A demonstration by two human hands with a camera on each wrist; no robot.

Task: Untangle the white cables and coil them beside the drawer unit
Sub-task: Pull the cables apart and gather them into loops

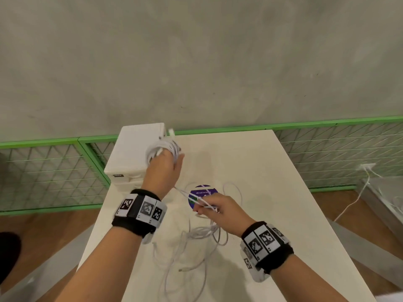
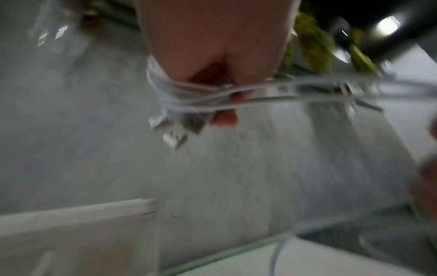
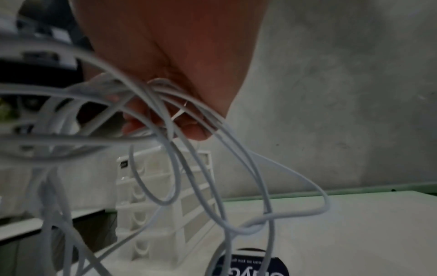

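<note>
White cables gripped by both the left hand and right hand, above table centre.

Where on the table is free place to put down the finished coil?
Bare tabletop lies right of the drawer unit, between it and the table's far right edge, beyond the purple sticker. The near middle is crowded with loose white cables.

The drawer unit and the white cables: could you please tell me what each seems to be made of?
The drawer unit looks like moulded white plastic with a smooth, slightly glossy finish; its drawer fronts in the right wrist view appear translucent. The white cables seem jacketed in soft matte rubber or plastic: they bend into loose loops on the table and wrap tightly round the left hand.
</note>
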